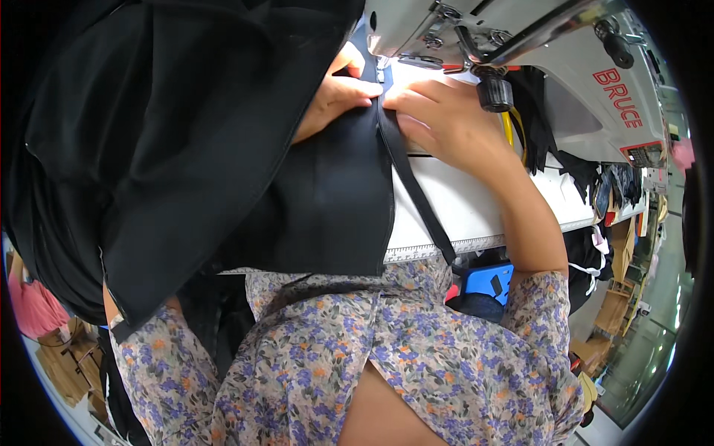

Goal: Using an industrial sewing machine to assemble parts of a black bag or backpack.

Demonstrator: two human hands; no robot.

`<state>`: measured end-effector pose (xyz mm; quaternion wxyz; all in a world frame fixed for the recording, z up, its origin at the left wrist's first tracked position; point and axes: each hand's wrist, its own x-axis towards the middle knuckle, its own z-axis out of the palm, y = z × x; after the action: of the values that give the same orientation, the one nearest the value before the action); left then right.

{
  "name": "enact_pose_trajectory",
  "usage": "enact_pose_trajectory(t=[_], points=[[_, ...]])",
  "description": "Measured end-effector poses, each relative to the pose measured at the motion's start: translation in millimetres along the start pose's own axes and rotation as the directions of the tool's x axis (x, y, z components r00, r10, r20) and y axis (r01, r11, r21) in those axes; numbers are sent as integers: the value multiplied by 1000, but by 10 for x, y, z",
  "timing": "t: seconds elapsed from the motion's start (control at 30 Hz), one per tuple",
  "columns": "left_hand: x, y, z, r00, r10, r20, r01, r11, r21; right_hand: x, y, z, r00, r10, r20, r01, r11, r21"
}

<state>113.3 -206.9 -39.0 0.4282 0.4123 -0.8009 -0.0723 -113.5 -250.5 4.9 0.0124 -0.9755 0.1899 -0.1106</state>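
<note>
Black fabric (327,201) spreads over the white sewing table, with a long narrow black strip (416,189) along its right edge. That strip hangs down over the table's front edge. At the presser foot (381,73) of a white sewing machine, my left hand (335,97) is closed on the fabric, thumb and fingertip pressed at the seam. A large fold of black cloth (163,141) hides my left wrist and much of the forearm. From the right, my right hand (446,123) reaches in, its bent fingers holding the strip's edge just in front of the foot.
The sewing machine's arm (580,52) stands over the upper right, with a black knob (495,89) near my right hand. A ruler scale (476,245) lines the table's front edge. A blue object (487,282) sits below it. Black scraps (576,172) lie at the right.
</note>
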Motion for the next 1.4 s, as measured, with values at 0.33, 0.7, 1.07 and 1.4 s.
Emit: enact_pose_trajectory(t=[0.33, 0.7, 1.07, 1.4], points=[[-305, 791, -186, 929, -157, 337, 88, 974, 211, -100, 54, -135, 902, -108, -417, 128, 992, 19], [-280, 746, -186, 918, -111, 381, 51, 985, 163, -169, -152, -171, 931, -338, -136, 337, 941, -30], [-287, 476, -101, 959, -23, 284, -6, 995, 103, -157, -154, -129, 963, -224, -152, 233, 972, 40], [-67, -188, -25, 989, 149, 22, -147, 986, -83, 14, 49, 80, 929, 328, 172, -370, 827, 423]])
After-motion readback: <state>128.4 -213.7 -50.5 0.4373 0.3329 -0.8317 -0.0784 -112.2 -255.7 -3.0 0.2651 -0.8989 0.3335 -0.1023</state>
